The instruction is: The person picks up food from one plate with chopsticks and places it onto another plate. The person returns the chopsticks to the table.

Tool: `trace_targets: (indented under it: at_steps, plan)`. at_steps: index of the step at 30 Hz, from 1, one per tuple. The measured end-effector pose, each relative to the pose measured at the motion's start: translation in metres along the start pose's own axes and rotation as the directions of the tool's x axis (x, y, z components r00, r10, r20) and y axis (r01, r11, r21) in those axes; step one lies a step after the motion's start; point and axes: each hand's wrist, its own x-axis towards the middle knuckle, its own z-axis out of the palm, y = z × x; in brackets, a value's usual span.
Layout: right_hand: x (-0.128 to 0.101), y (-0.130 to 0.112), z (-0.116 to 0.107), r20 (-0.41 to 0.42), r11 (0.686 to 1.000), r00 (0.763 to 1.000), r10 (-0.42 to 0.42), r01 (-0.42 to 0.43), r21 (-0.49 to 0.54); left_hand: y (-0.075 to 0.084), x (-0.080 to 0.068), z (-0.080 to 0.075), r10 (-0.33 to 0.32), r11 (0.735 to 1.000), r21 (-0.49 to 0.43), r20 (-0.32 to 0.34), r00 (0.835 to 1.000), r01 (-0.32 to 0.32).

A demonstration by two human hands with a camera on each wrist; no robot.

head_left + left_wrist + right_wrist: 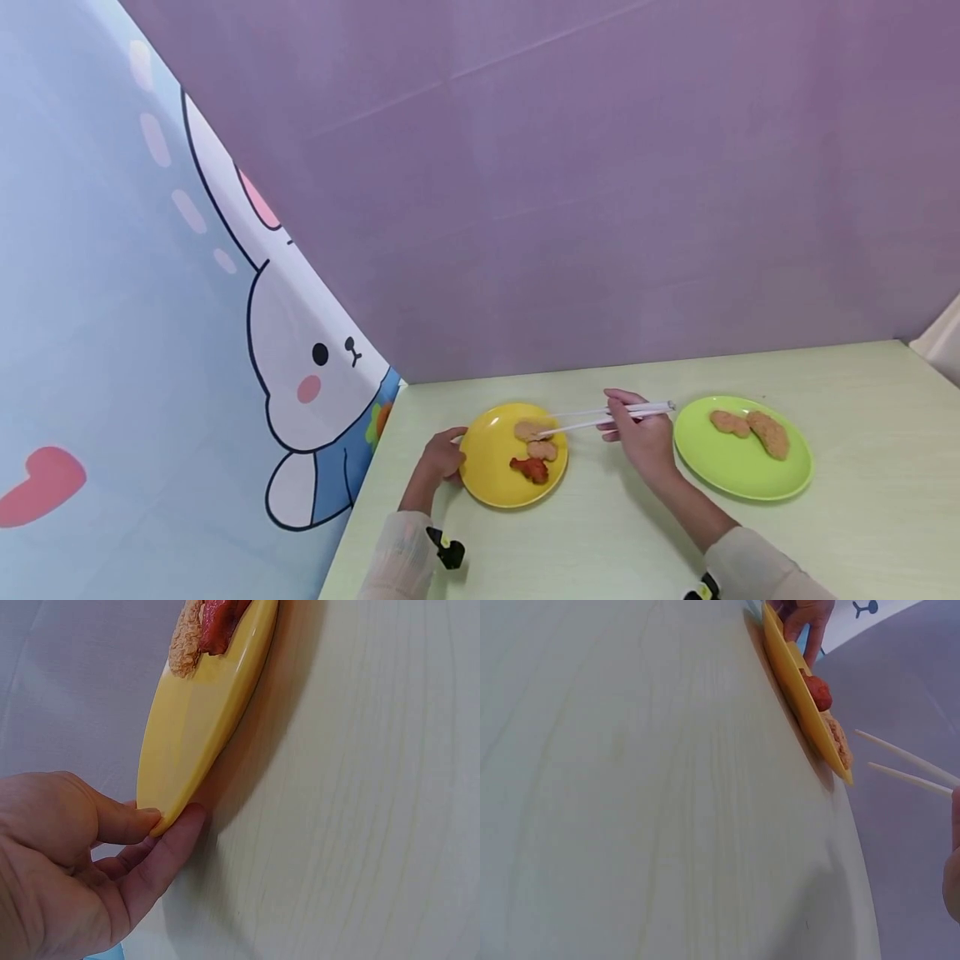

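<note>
A yellow plate (491,467) lies on the pale green table (615,542) with two tan breaded pieces (532,431) and a red piece (532,469) on it. My left hand (442,457) pinches the plate's left rim (174,796) between thumb and fingers. My right hand (639,435) grips a pair of white chopsticks (600,416); their tips reach over the tan piece at the plate's far side. The chopsticks (911,769) stand apart beside the plate (799,690) in the right wrist view. A green plate (738,471) to the right carries two tan pieces (752,429).
A purple wall rises behind the table. A blue panel with a cartoon rabbit (307,392) closes off the left side. A white object (941,337) sits at the table's far right corner. Bare tabletop spreads in front of both plates.
</note>
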Motion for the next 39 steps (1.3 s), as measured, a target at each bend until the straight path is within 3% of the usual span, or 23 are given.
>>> trace_targets:
  at_steps: [12, 26, 39]
  plan:
    - [0.003, -0.008, -0.029, -0.011, 0.998, 0.999, -0.043, 0.043, 0.042, -0.001, 0.001, 0.001, 0.005, 1.0, 0.003, -0.007, 1.0, -0.005]
    - [0.004, -0.015, -0.07, -0.008, 0.996, 0.996, -0.084, 0.083, -0.03, -0.003, 0.0, 0.0, -0.001, 1.0, 0.004, -0.004, 1.0, 0.001]
    - [0.01, -0.025, -0.112, -0.066, 0.994, 0.994, -0.086, 0.09, 0.062, -0.002, 0.0, 0.0, 0.011, 1.0, 0.012, 0.001, 1.0, -0.011]
